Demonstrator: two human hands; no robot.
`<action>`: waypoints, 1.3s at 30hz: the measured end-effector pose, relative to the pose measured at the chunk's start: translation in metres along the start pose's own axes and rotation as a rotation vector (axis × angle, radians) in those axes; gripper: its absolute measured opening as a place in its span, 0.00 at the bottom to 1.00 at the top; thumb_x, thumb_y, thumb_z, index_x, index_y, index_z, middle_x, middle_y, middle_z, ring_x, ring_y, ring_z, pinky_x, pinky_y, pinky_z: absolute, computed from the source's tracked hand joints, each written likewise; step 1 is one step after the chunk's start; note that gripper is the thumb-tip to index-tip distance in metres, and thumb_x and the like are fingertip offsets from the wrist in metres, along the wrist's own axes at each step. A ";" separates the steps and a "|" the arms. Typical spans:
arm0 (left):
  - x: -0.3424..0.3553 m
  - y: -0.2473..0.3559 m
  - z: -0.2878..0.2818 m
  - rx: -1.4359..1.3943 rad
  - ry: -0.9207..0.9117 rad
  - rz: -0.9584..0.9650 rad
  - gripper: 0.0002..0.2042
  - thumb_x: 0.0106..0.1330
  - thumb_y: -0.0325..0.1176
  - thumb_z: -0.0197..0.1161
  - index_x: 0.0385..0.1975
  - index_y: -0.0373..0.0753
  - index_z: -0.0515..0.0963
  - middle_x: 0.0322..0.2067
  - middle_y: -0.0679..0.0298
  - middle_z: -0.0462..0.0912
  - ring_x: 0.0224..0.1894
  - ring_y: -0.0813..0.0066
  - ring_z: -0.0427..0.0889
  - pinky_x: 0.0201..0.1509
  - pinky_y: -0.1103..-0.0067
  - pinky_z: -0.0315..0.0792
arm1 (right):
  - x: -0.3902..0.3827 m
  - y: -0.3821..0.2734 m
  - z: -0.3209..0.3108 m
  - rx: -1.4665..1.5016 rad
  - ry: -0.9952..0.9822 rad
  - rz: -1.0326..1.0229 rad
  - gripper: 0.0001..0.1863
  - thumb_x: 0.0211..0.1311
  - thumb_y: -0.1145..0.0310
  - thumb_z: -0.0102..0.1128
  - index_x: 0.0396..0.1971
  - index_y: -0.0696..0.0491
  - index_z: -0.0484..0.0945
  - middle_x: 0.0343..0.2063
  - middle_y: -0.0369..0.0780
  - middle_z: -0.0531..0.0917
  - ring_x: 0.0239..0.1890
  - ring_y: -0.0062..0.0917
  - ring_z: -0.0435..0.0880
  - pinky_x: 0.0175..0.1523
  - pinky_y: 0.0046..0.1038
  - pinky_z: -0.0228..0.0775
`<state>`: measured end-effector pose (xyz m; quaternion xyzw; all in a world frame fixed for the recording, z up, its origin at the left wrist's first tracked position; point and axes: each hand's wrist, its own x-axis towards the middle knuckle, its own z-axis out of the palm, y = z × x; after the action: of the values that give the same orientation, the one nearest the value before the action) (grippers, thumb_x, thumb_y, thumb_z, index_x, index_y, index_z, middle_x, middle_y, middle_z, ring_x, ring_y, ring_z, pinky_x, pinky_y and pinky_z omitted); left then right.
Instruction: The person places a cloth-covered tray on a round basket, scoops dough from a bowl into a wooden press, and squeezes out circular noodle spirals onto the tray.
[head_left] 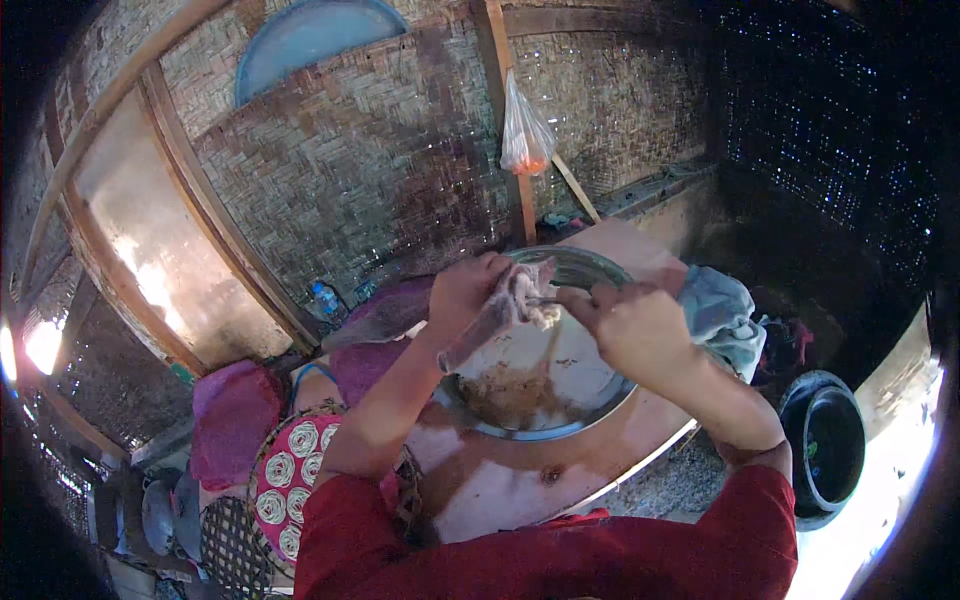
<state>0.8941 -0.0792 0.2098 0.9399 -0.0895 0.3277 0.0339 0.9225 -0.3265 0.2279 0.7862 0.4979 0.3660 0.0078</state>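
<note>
My left hand [465,295] is closed round a clear plastic bag [488,325], whose lower part hangs along my wrist. Pale, lumpy dough-like stuff [545,316] shows at the bag's opening. Fingers bent, my right hand [640,330] meets that opening and grips a thin grey utensil [543,300], perhaps a spoon; its end is hidden in the bag. Both hands are above a wide round metal tray [540,434] with brownish wet residue and small crumbs in it. The tray rests on a pale wooden table [480,485].
Left of the table is a woven basket [262,440] with pale coiled rounds on pink [288,500]. Purple mesh sacks [235,425] and a water bottle [325,298] stand beyond. A greyish cloth [720,310] lies right; a black tub [825,450] stands lower right. A plastic bag [525,135] hangs from a post.
</note>
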 end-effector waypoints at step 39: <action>-0.154 -0.031 -0.095 -1.812 0.745 -0.913 0.11 0.53 0.33 0.57 0.35 0.36 0.74 0.35 0.62 0.77 0.33 0.69 0.74 0.36 0.68 0.72 | -0.009 -0.218 0.074 3.260 -0.877 0.153 0.42 0.55 0.31 0.38 0.53 0.56 0.67 0.46 0.48 0.76 0.29 0.31 0.80 0.31 0.30 0.76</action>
<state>0.7237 -0.0144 0.1877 0.3511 0.0760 0.3611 0.8606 0.7937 -0.1977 0.0868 -0.0308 -0.2540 0.7226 0.6422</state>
